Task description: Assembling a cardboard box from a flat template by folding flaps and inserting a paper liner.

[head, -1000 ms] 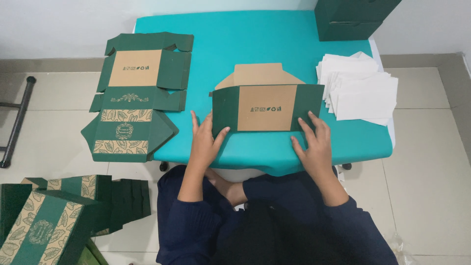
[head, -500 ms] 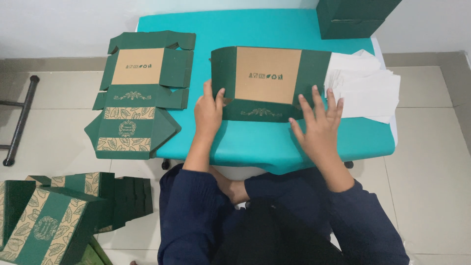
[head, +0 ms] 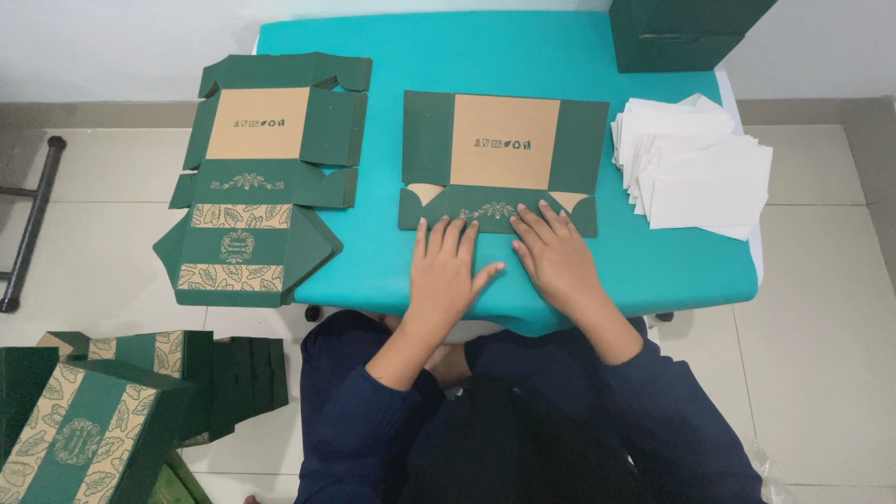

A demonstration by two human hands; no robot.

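**Both palms flat on the near edge of a part-folded green box blank**

Nearest: person in dark navy sleeves (head: 373, 420) seated at the near edge of the teal padded table (head: 653, 271). Left hand (head: 446, 266) and right hand (head: 558, 252) lie side by side, just apart, fingers spread and pointing away from the body. Both open, palms down, nothing gripped; fingertips press on the near flap only.

Under the fingertips: flat dark-green cardboard box blank with a tan kraft centre panel (head: 499, 161). Long axis runs left-right across the table, parallel to the near edge. Side panels folded inward over the tan panel. Near flap, with a gold leaf ornament, points toward the person; small tan triangles show at its two near corners. Far edge straight, pointing away from the hands.

Left of the left hand, well apart: fully unfolded dark-green box blank with gold leaf-pattern bands (head: 257, 177), long axis near-far, its near end overhanging the table edge.

Right of the right hand, apart: loose stack of white paper sheets (head: 700, 168), fanned.

Below and left of the left hand, on the tiled floor: pile of folded green-and-gold boxes (head: 103, 411).

Farthest, beyond the right hand: dark-green stacked boxes at the far corner (head: 686, 33).
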